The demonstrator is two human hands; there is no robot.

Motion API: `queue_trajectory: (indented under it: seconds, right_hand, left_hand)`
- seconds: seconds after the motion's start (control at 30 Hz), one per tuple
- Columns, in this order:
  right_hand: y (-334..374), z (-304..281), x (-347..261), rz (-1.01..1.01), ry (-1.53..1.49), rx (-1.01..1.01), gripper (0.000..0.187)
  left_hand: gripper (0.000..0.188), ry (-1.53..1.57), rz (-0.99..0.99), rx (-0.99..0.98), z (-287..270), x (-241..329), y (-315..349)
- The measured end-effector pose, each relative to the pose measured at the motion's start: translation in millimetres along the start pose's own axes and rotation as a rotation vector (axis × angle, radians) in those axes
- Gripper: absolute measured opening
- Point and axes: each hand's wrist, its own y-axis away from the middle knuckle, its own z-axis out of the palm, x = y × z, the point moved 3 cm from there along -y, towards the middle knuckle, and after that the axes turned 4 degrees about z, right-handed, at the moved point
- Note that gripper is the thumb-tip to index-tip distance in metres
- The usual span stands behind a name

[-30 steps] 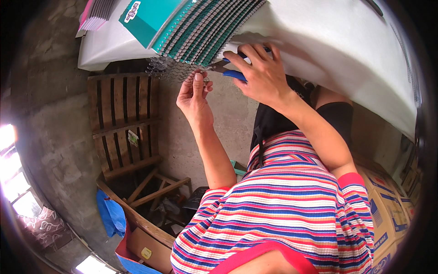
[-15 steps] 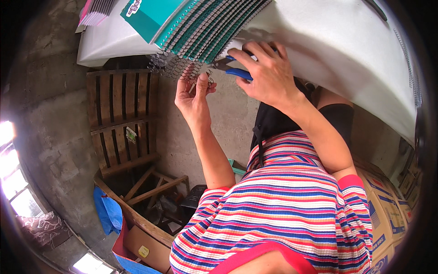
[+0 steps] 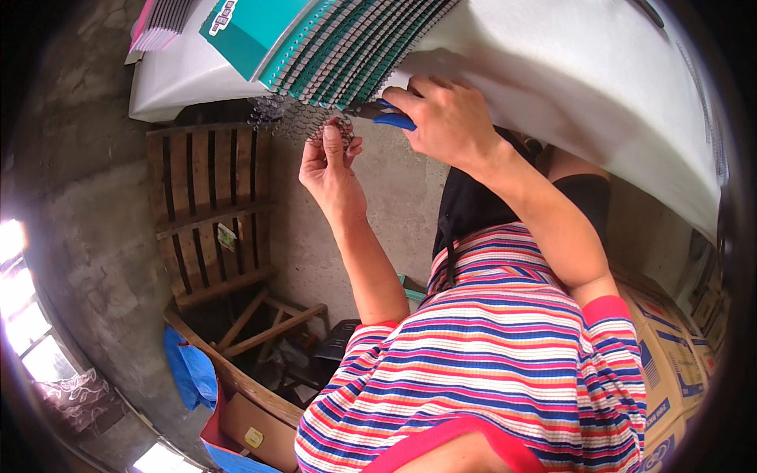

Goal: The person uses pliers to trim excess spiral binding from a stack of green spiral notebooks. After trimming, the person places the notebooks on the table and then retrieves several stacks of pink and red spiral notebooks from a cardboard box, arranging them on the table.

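A stack of teal spiral notebooks (image 3: 251, 38) lies fanned out at the edge of the white-covered table (image 3: 552, 94). Loose ends of the dark wire coils (image 3: 293, 118) stick out past the notebooks' lower side and hang over the table edge. My left hand (image 3: 335, 162) pinches one of these coil ends between thumb and fingers. From the right, my right hand (image 3: 453, 122) grips blue-handled pliers (image 3: 394, 121). Their jaws point left at the coils beside my left fingertips; whether they are closed on the wire I cannot tell.
Another stack of notebooks with pink edges (image 3: 162, 27) sits at the table's far left corner. Long wire coils (image 3: 702, 94) lie along its right side. A slatted wooden frame (image 3: 209, 205) leans at the wall. Cardboard boxes (image 3: 670, 363) stand at lower right, a blue bag (image 3: 189, 366) at lower left.
My right hand and the pliers have moved a little left, closer to the coil ends. My left hand has shifted slightly, its fingers closer together on the coil.
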Motion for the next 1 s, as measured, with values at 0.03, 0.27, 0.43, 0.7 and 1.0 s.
queue_trajectory:
  seconds: [0.03,0.27,0.43,0.7,1.0]
  right_hand:
    - [-0.4,-0.8,0.3,0.028,-0.014,-0.04,0.034]
    - [1.0,-25.3,-8.1,-0.123,0.045,0.396,0.028]
    - [-4.1,-17.9,-13.9,-0.156,0.1,0.359,0.031]
    - [1.1,-19.0,-17.5,-0.168,0.129,0.326,0.021]
    - [2.2,-22.4,-16.2,-0.125,0.111,0.336,0.02]
  left_hand:
    - [0.024,0.011,-0.006,0.012,-0.8,-0.5,-0.1]
    - [0.032,-0.062,0.045,-0.112,3.8,13.3,5.9]
    - [0.034,-0.052,0.058,-0.07,7.6,17.5,0.2]
    - [0.029,-0.037,0.08,-0.052,2.2,19.4,4.8]
    - [0.028,-0.016,0.107,-0.051,3.9,14.7,-0.5]
